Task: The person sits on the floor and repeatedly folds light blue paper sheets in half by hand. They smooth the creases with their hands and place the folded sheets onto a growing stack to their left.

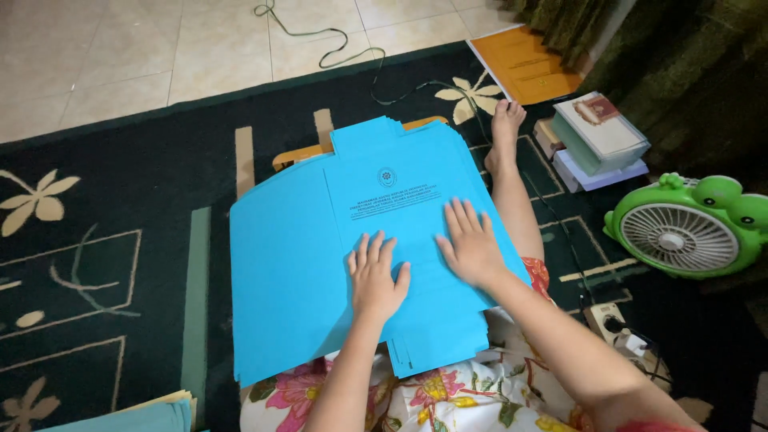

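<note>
A stack of bright blue paper folder covers [304, 240] lies unfolded across my lap and a small wooden desk [298, 154], with printed text in the middle of the top sheet. My left hand [376, 276] rests flat on the top sheet, fingers spread. Just to its right, my right hand [470, 244] also presses flat on that sheet, fingers apart. Neither hand grips anything.
My bare foot [504, 132] stretches out over the dark patterned rug [120, 240]. A green frog-shaped fan [690, 226] stands at the right, a pile of books [596, 140] behind it, an orange folder [528, 68] farther back. A power strip [612, 324] and cable lie near my leg.
</note>
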